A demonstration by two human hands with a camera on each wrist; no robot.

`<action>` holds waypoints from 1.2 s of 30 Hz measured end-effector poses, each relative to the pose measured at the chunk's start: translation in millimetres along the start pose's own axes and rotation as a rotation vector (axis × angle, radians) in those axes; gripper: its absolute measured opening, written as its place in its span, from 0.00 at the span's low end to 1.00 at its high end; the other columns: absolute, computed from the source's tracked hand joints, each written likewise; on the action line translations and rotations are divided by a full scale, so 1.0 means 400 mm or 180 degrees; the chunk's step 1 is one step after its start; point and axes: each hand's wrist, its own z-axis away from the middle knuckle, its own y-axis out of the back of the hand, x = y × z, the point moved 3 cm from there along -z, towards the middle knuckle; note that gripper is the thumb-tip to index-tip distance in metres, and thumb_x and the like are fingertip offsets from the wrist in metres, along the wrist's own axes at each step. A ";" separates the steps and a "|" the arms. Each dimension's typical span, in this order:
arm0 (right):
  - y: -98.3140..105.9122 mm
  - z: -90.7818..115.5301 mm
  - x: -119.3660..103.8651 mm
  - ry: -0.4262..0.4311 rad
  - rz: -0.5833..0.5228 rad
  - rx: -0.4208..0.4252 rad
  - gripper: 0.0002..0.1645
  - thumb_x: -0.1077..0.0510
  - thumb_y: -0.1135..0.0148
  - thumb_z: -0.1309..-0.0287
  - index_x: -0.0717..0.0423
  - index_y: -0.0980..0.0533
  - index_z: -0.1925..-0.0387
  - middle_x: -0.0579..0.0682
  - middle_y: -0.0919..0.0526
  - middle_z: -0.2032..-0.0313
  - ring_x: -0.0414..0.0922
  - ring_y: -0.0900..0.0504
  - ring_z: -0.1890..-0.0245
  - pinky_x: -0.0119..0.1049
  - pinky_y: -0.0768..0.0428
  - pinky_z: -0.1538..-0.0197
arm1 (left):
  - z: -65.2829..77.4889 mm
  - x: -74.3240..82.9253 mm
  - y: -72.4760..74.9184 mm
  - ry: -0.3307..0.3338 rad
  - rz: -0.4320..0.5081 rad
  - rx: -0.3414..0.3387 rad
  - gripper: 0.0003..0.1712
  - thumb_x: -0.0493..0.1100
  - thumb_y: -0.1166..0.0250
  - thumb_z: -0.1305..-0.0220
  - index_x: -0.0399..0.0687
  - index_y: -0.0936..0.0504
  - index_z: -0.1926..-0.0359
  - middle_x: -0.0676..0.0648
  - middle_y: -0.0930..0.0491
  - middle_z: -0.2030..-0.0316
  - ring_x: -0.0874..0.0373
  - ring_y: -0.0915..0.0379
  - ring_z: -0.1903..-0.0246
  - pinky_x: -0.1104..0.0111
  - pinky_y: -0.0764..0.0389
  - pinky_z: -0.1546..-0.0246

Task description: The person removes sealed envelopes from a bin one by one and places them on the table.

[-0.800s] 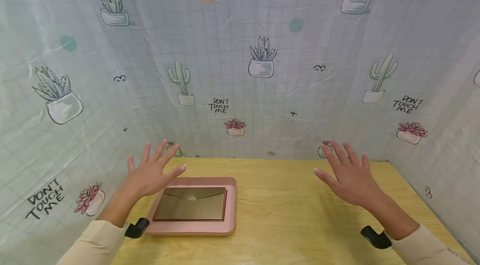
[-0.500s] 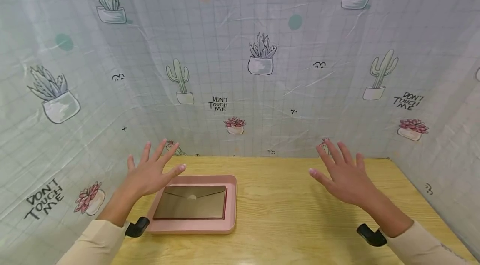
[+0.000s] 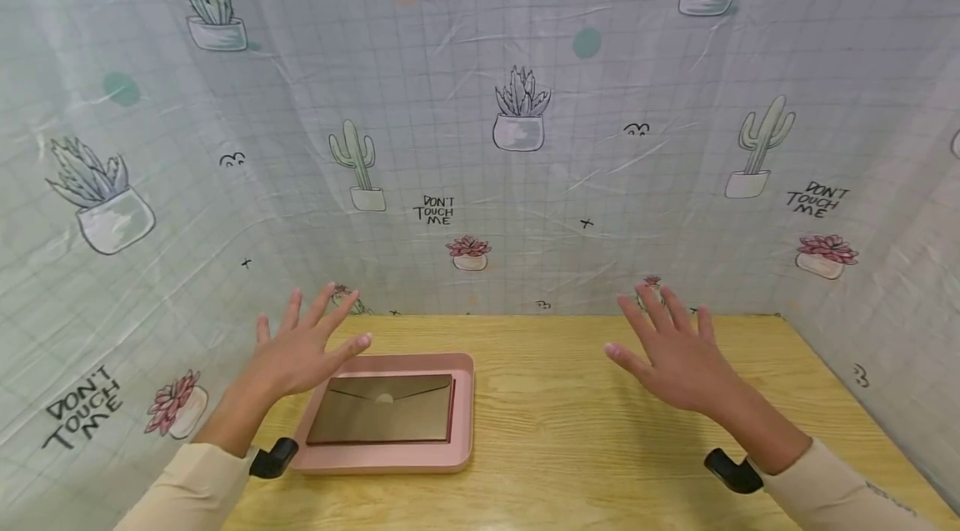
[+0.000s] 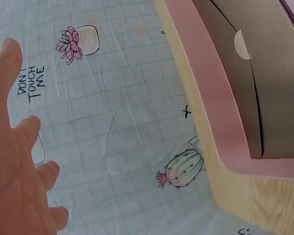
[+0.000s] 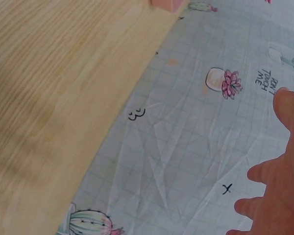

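A brown envelope (image 3: 382, 418) with a flap and a pale round seal lies in a shallow pink tray (image 3: 390, 458) on the left of the table. Dark red edges show beneath the envelope's right and lower sides. My left hand (image 3: 292, 356) hovers over the tray's upper left corner, fingers spread, touching nothing. In the left wrist view the envelope (image 4: 279, 88) and the tray rim (image 4: 225, 122) sit off to the right of the fingers. My right hand (image 3: 678, 360) is raised above the right part of the table, fingers spread and holding nothing.
A light wooden table (image 3: 555, 431) spreads under both hands. A pale curtain (image 3: 420, 97) printed with cacti encloses its back and sides. Black devices are strapped at the left wrist (image 3: 273, 458) and right wrist (image 3: 733, 471).
My right hand has drifted left, a little toward the middle of the table. The left hand stays nearly in place. The envelope and tray have not moved on the table.
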 end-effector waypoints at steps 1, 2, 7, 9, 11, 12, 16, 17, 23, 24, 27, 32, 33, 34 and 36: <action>-0.001 -0.001 -0.002 0.0005 0.0005 -0.0003 0.50 0.29 0.48 0.27 0.51 0.46 0.17 0.63 0.51 0.17 0.69 0.56 0.18 0.83 0.58 0.31 | 0.000 0.000 -0.001 -0.0006 0.0003 0.0000 0.50 0.79 0.54 0.29 0.71 0.57 0.15 0.40 0.66 0.15 0.24 0.80 0.20 0.16 0.75 0.37; -0.001 -0.003 -0.005 0.0011 0.0005 -0.0008 0.50 0.29 0.48 0.27 0.51 0.46 0.17 0.63 0.51 0.17 0.69 0.56 0.18 0.84 0.58 0.31 | 0.001 0.000 -0.002 -0.0007 0.0002 -0.0005 0.50 0.79 0.54 0.29 0.71 0.57 0.15 0.40 0.66 0.15 0.24 0.80 0.20 0.16 0.75 0.37; -0.004 -0.005 -0.019 0.0033 -0.0014 -0.0023 0.50 0.29 0.49 0.27 0.51 0.46 0.17 0.63 0.50 0.17 0.69 0.56 0.18 0.84 0.58 0.30 | 0.003 0.000 -0.004 -0.0007 -0.0005 -0.0006 0.50 0.79 0.54 0.29 0.72 0.57 0.15 0.40 0.65 0.15 0.24 0.79 0.20 0.16 0.76 0.37; -0.005 -0.005 -0.024 0.0043 -0.0014 -0.0022 0.50 0.29 0.49 0.27 0.50 0.46 0.17 0.62 0.50 0.17 0.69 0.56 0.18 0.84 0.58 0.30 | 0.003 0.000 -0.004 -0.0013 -0.0020 0.0007 0.50 0.79 0.53 0.29 0.72 0.57 0.15 0.40 0.65 0.15 0.24 0.79 0.20 0.16 0.75 0.36; -0.008 -0.005 -0.028 0.0046 -0.0010 -0.0027 0.50 0.29 0.49 0.28 0.50 0.46 0.17 0.62 0.50 0.17 0.69 0.56 0.18 0.83 0.58 0.30 | 0.004 0.001 -0.004 -0.0020 -0.0015 0.0019 0.50 0.79 0.53 0.29 0.72 0.57 0.15 0.40 0.64 0.15 0.24 0.78 0.20 0.17 0.75 0.36; -0.010 -0.006 -0.030 0.0048 -0.0014 -0.0031 0.50 0.28 0.49 0.28 0.50 0.46 0.17 0.61 0.51 0.17 0.69 0.56 0.18 0.83 0.58 0.29 | 0.005 0.001 -0.004 -0.0024 -0.0016 0.0024 0.50 0.79 0.53 0.29 0.72 0.57 0.15 0.40 0.64 0.15 0.24 0.78 0.20 0.17 0.75 0.36; -0.016 -0.007 -0.042 0.0072 -0.0019 -0.0021 0.50 0.28 0.49 0.28 0.49 0.45 0.17 0.60 0.50 0.17 0.69 0.55 0.18 0.83 0.58 0.29 | 0.011 0.001 -0.006 -0.0038 -0.0012 0.0016 0.49 0.79 0.53 0.29 0.72 0.56 0.15 0.39 0.63 0.15 0.24 0.77 0.20 0.17 0.75 0.35; -0.018 -0.007 -0.045 0.0080 -0.0023 -0.0017 0.50 0.28 0.49 0.28 0.49 0.45 0.17 0.60 0.50 0.17 0.69 0.54 0.18 0.83 0.58 0.30 | 0.013 0.001 -0.007 -0.0040 -0.0013 0.0013 0.49 0.79 0.52 0.29 0.72 0.56 0.15 0.39 0.63 0.15 0.23 0.77 0.20 0.17 0.75 0.35; -0.033 -0.009 -0.062 0.0169 -0.0030 0.0025 0.49 0.28 0.50 0.28 0.48 0.44 0.17 0.60 0.49 0.17 0.69 0.53 0.18 0.84 0.57 0.30 | 0.023 0.002 -0.010 -0.0062 0.0003 0.0060 0.49 0.78 0.51 0.29 0.71 0.54 0.16 0.39 0.61 0.15 0.23 0.76 0.20 0.17 0.75 0.35; -0.036 -0.009 -0.064 0.0182 -0.0029 0.0030 0.49 0.28 0.50 0.28 0.48 0.44 0.17 0.60 0.49 0.17 0.69 0.53 0.18 0.84 0.57 0.30 | 0.025 0.002 -0.011 -0.0067 0.0001 0.0072 0.49 0.77 0.51 0.29 0.71 0.54 0.16 0.39 0.61 0.15 0.23 0.75 0.20 0.17 0.74 0.35; -0.047 -0.009 -0.072 0.0200 -0.0020 0.0025 0.49 0.28 0.50 0.28 0.47 0.44 0.17 0.59 0.48 0.17 0.69 0.53 0.18 0.83 0.58 0.29 | 0.028 -0.001 -0.016 -0.0084 -0.0004 0.0086 0.49 0.77 0.50 0.29 0.71 0.54 0.16 0.39 0.61 0.15 0.23 0.75 0.20 0.17 0.74 0.35; -0.065 -0.011 -0.082 0.0221 -0.0051 0.0013 0.48 0.27 0.50 0.28 0.47 0.43 0.18 0.60 0.47 0.17 0.69 0.53 0.18 0.83 0.58 0.30 | 0.033 -0.007 -0.024 -0.0076 -0.0031 0.0089 0.48 0.77 0.51 0.29 0.71 0.53 0.16 0.41 0.60 0.15 0.24 0.74 0.20 0.17 0.72 0.35; -0.067 -0.013 -0.083 0.0231 -0.0051 0.0021 0.48 0.27 0.51 0.28 0.47 0.43 0.18 0.60 0.47 0.18 0.69 0.53 0.18 0.83 0.57 0.30 | 0.034 -0.008 -0.024 -0.0074 -0.0039 0.0096 0.48 0.77 0.51 0.29 0.71 0.54 0.16 0.41 0.60 0.15 0.24 0.74 0.20 0.17 0.71 0.35; -0.069 -0.013 -0.085 0.0237 -0.0059 0.0025 0.48 0.27 0.51 0.28 0.46 0.43 0.18 0.59 0.47 0.18 0.69 0.53 0.18 0.83 0.58 0.30 | 0.033 -0.009 -0.025 -0.0072 -0.0040 0.0103 0.48 0.78 0.51 0.29 0.72 0.54 0.16 0.41 0.60 0.15 0.24 0.74 0.20 0.17 0.71 0.35; -0.073 -0.014 -0.088 0.0252 -0.0064 0.0033 0.48 0.27 0.51 0.28 0.46 0.43 0.18 0.59 0.47 0.17 0.68 0.54 0.18 0.83 0.58 0.30 | 0.033 -0.011 -0.027 -0.0077 -0.0030 0.0113 0.48 0.77 0.51 0.29 0.72 0.54 0.16 0.41 0.60 0.15 0.24 0.74 0.20 0.17 0.72 0.35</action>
